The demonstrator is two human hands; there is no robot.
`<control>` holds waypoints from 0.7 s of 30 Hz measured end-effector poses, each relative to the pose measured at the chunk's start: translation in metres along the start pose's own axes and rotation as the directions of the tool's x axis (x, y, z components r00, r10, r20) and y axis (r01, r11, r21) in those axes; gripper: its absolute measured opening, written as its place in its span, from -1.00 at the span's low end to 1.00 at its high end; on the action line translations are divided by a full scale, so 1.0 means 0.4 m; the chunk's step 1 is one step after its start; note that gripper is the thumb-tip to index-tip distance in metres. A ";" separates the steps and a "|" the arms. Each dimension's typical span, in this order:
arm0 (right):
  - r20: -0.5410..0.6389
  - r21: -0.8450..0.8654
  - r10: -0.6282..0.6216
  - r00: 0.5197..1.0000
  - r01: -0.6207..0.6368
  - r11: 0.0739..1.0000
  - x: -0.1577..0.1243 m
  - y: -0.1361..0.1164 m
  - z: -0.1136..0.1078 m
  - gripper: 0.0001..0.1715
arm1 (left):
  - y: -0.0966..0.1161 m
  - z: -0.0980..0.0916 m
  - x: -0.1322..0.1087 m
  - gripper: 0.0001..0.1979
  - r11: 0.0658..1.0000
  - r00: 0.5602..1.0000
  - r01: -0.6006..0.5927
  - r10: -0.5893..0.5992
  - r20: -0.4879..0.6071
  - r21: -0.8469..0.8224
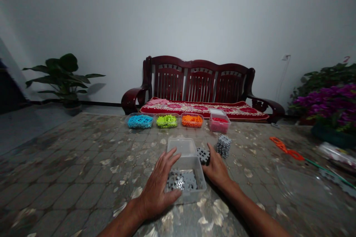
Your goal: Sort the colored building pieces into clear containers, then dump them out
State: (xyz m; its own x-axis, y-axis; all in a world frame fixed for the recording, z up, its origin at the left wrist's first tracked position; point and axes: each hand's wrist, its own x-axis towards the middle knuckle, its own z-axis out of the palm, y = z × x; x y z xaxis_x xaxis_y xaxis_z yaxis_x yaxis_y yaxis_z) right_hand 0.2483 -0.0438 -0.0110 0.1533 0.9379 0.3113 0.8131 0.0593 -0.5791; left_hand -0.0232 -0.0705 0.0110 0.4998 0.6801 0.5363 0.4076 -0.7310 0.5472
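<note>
While left hand (158,189) cups tub (185,163), right (217,171) touches piece (203,155)

A clear rectangular tub (202,184) stands upright on the table (83,163), open, with a few grey notched tiles (182,180) lying flat inside. Another grey tile (203,154) stands tilted just beside its far right corner.

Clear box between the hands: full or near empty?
Near empty: the clear box holds only a thin layer of grey interlocking pieces on its bottom.
</note>
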 end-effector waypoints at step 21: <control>-0.098 0.060 -0.046 0.994 0.052 0.997 0.115 0.038 0.059 -0.01 | -0.093 -0.030 0.132 -0.29 0.991 0.995 0.073 -0.080 0.058 0.112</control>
State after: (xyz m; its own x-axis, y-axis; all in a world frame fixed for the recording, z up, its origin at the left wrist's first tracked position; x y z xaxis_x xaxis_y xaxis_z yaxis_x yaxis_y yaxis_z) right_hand 0.2546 0.0084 -0.0231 0.1706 0.8960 0.4100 0.7849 0.1279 -0.6063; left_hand -0.0211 -0.0070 0.0266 0.5089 0.7322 0.4527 0.5264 -0.6808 0.5093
